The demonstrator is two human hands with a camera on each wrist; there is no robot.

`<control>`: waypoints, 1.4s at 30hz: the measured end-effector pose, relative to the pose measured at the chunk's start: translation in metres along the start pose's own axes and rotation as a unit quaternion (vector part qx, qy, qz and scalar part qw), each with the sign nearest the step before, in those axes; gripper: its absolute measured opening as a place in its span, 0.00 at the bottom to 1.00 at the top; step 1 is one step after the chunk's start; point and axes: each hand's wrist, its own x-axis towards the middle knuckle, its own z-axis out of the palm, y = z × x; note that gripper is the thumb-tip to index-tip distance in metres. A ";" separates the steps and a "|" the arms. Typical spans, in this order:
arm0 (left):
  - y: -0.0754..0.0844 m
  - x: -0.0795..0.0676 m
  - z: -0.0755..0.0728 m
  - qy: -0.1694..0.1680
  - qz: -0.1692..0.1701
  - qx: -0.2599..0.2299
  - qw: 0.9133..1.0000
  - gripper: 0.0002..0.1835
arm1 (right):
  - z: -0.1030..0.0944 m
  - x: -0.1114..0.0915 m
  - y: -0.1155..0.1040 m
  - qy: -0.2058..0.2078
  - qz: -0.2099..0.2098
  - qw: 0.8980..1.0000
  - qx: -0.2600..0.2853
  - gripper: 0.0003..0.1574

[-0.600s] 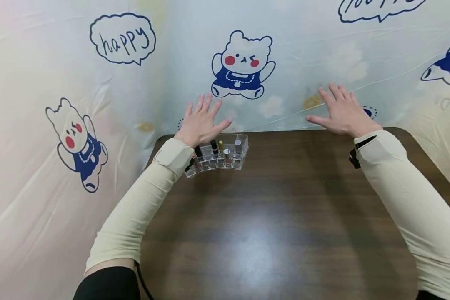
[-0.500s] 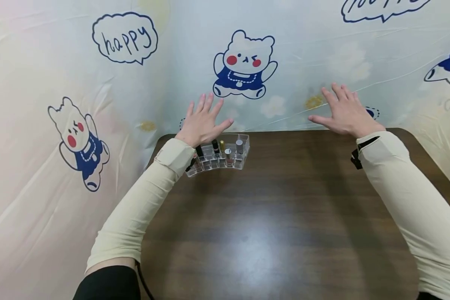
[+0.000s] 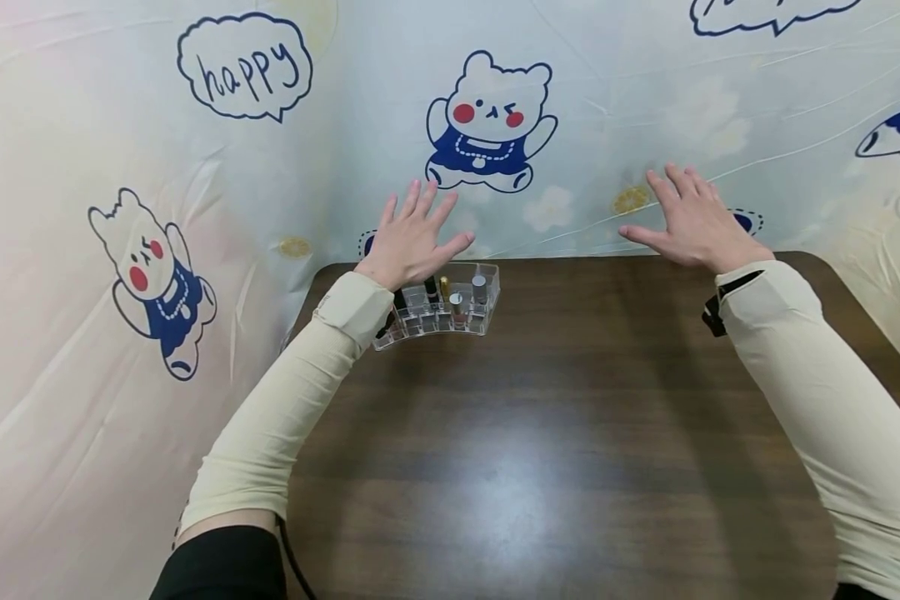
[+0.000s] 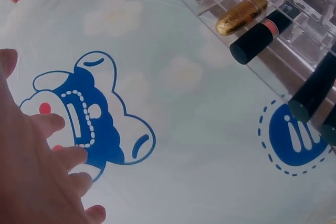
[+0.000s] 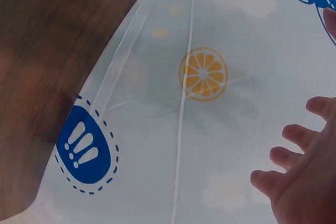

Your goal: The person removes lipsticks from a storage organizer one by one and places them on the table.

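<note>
1 clear organizer (image 3: 433, 323), partly hidden by spread, empty left hand (image 3: 411, 246); right hand (image 3: 693, 225) likewise empty; patterned curtain (image 3: 622, 100) behind

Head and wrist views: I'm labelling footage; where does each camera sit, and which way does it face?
Head: on the head, facing forward and down; the brown wooden table, both cream sleeves, left hand and right hand show.
Left wrist: on that wrist, facing the pale printed sheet and curved clear plastic organizer; left hand at left edge.
Right wrist: on that wrist, facing the sheet and table edge; right hand at right edge.
Head and left wrist share the organizer.
</note>
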 end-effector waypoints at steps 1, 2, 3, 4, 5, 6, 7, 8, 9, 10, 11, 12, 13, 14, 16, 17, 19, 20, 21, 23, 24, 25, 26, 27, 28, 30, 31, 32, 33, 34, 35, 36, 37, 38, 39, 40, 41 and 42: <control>0.000 0.000 0.000 -0.001 0.002 0.001 1.000 0.44 | 0.000 0.000 -0.001 0.002 -0.002 1.000 0.002 0.59; 0.001 0.000 0.000 -0.002 0.003 0.002 1.000 0.44 | 0.001 0.001 -0.001 0.004 -0.004 1.000 0.002 0.59; 0.001 0.001 -0.001 -0.004 0.003 0.004 1.000 0.44 | 0.002 0.001 -0.002 0.006 -0.007 1.000 0.004 0.59; 0.001 0.001 -0.001 -0.004 0.004 0.003 1.000 0.44 | 0.003 0.002 -0.003 0.007 -0.009 1.000 0.009 0.59; 0.001 0.001 -0.001 -0.004 0.004 0.002 1.000 0.44 | 0.005 0.002 -0.004 0.009 -0.010 1.000 0.013 0.59; 0.002 0.001 -0.001 -0.002 0.005 -0.001 1.000 0.43 | 0.007 0.003 -0.006 0.010 -0.011 1.000 0.017 0.59; 0.002 0.001 -0.001 0.000 0.007 -0.004 1.000 0.43 | 0.009 0.004 -0.007 0.012 -0.013 1.000 0.020 0.58; 0.002 0.000 -0.001 0.003 0.009 -0.007 1.000 0.43 | 0.012 0.004 -0.009 0.013 -0.016 1.000 0.023 0.58; 0.001 0.000 0.000 0.006 0.012 -0.009 1.000 0.43 | 0.015 0.005 -0.010 0.015 -0.020 0.999 0.028 0.58; 0.001 -0.001 0.000 0.008 0.014 -0.013 1.000 0.43 | 0.018 0.005 -0.012 0.018 -0.024 0.999 0.032 0.57; 0.000 -0.002 0.001 0.010 0.017 -0.016 1.000 0.43 | 0.021 0.006 -0.013 0.020 -0.029 0.999 0.035 0.57; -0.001 -0.003 0.002 0.011 0.020 -0.018 1.000 0.43 | 0.024 0.006 -0.015 0.019 -0.035 0.998 0.039 0.56; -0.004 -0.005 0.002 0.013 0.022 -0.020 0.999 0.43 | 0.027 0.007 -0.017 0.021 -0.041 0.998 0.042 0.55; -0.006 -0.006 0.003 0.015 0.023 -0.023 0.999 0.43 | 0.030 0.008 -0.020 0.023 -0.047 0.998 0.045 0.55; -0.011 -0.010 0.004 0.022 0.024 -0.032 0.999 0.43 | 0.037 0.010 -0.024 0.029 -0.062 0.996 0.049 0.53; -0.015 -0.011 0.004 0.028 0.023 -0.039 0.999 0.42 | 0.041 0.010 -0.026 0.030 -0.068 0.996 0.050 0.52; -0.023 -0.015 0.005 0.043 0.019 -0.054 0.997 0.41 | 0.049 0.013 -0.030 0.038 -0.081 0.995 0.051 0.52; -0.027 -0.018 0.006 0.052 0.016 -0.064 0.996 0.41 | 0.053 0.014 -0.032 0.039 -0.085 0.994 0.052 0.51; -0.032 -0.021 0.007 0.061 0.014 -0.075 0.995 0.40 | 0.057 0.015 -0.034 0.038 -0.089 0.994 0.054 0.51; -0.042 -0.027 0.010 0.078 0.005 -0.094 0.992 0.38 | 0.065 0.017 -0.038 0.034 -0.092 0.993 0.061 0.51; -0.048 -0.031 0.012 0.086 -0.001 -0.105 0.991 0.37 | 0.068 0.017 -0.040 0.031 -0.094 0.993 0.066 0.51; -0.053 -0.035 0.014 0.093 -0.007 -0.116 0.989 0.36 | 0.072 0.018 -0.042 0.026 -0.095 0.993 0.070 0.51; -0.059 -0.039 0.017 0.100 -0.011 -0.127 0.987 0.35 | 0.076 0.018 -0.043 0.021 -0.095 0.992 0.074 0.51; -0.065 -0.043 0.020 0.107 -0.017 -0.138 0.985 0.34 | 0.079 0.018 -0.045 0.017 -0.095 0.992 0.078 0.51; -0.071 -0.047 0.023 0.110 -0.023 -0.146 0.983 0.33 | 0.083 0.019 -0.046 0.015 -0.095 0.992 0.083 0.51; -0.083 -0.055 0.030 0.111 -0.036 -0.166 0.979 0.32 | 0.090 0.020 -0.049 0.009 -0.095 0.991 0.092 0.51; -0.089 -0.059 0.033 0.107 -0.042 -0.174 0.978 0.32 | 0.094 0.020 -0.051 0.007 -0.096 0.991 0.095 0.51; -0.094 -0.063 0.037 0.101 -0.047 -0.181 0.977 0.33 | 0.097 0.021 -0.053 0.005 -0.099 0.990 0.099 0.51; -0.100 -0.066 0.040 0.092 -0.050 -0.188 0.977 0.34 | 0.101 0.022 -0.055 0.002 -0.103 0.989 0.103 0.51; -0.106 -0.069 0.044 0.079 -0.053 -0.194 0.976 0.35 | 0.105 0.022 -0.057 -0.001 -0.108 0.989 0.106 0.52; -0.112 -0.072 0.048 0.066 -0.053 -0.200 0.976 0.37 | 0.109 0.023 -0.059 -0.006 -0.111 0.988 0.109 0.52; -0.118 -0.075 0.053 0.053 -0.052 -0.204 0.976 0.39 | 0.113 0.023 -0.062 -0.011 -0.116 0.987 0.111 0.53; -0.124 -0.077 0.057 0.040 -0.051 -0.208 0.976 0.42 | 0.116 0.023 -0.065 -0.016 -0.121 0.986 0.114 0.53; -0.129 -0.079 0.062 0.027 -0.049 -0.209 0.976 0.45 | 0.120 0.023 -0.067 -0.022 -0.123 0.985 0.117 0.54; -0.134 -0.081 0.066 0.014 -0.049 -0.208 0.977 0.47 | 0.123 0.023 -0.070 -0.027 -0.126 0.985 0.118 0.54; -0.138 -0.082 0.070 0.001 -0.051 -0.207 0.977 0.49 | 0.126 0.024 -0.073 -0.031 -0.126 0.984 0.119 0.55; -0.142 -0.083 0.074 -0.009 -0.053 -0.202 0.978 0.51 | 0.129 0.024 -0.076 -0.035 -0.125 0.984 0.120 0.55; -0.144 -0.084 0.077 -0.019 -0.057 -0.199 0.978 0.53 | 0.131 0.025 -0.079 -0.039 -0.124 0.984 0.121 0.56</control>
